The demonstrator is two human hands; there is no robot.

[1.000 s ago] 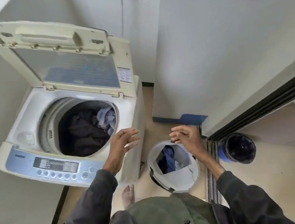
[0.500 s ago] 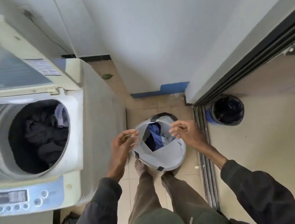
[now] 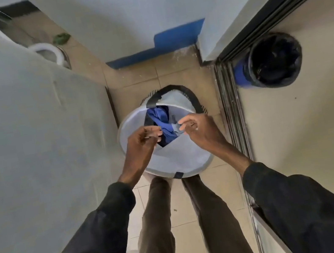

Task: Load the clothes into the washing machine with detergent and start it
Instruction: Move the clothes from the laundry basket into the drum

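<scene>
A white mesh laundry basket (image 3: 181,159) with black handles stands on the tiled floor in front of my feet. Blue and dark clothes (image 3: 160,117) lie bunched inside it. Both hands reach down into the basket's mouth. My left hand (image 3: 141,140) hovers over the left rim, fingers bent and apart, holding nothing. My right hand (image 3: 200,130) has its fingertips at a pale blue fold of the clothes; whether they grip it is unclear. The washing machine (image 3: 30,139) shows only as its pale side panel, filling the left; its tub and controls are out of view.
A black bucket with a blue wall (image 3: 272,60) stands at the right beyond the sliding-door track (image 3: 233,114). A white wall with a blue base strip (image 3: 156,47) closes the far side. A white hose end (image 3: 48,51) lies behind the machine.
My view has dropped from the open machine to straight down on the basket. Both hands have gone lower, from above the rim into the basket's mouth, closing in on the blue clothes.
</scene>
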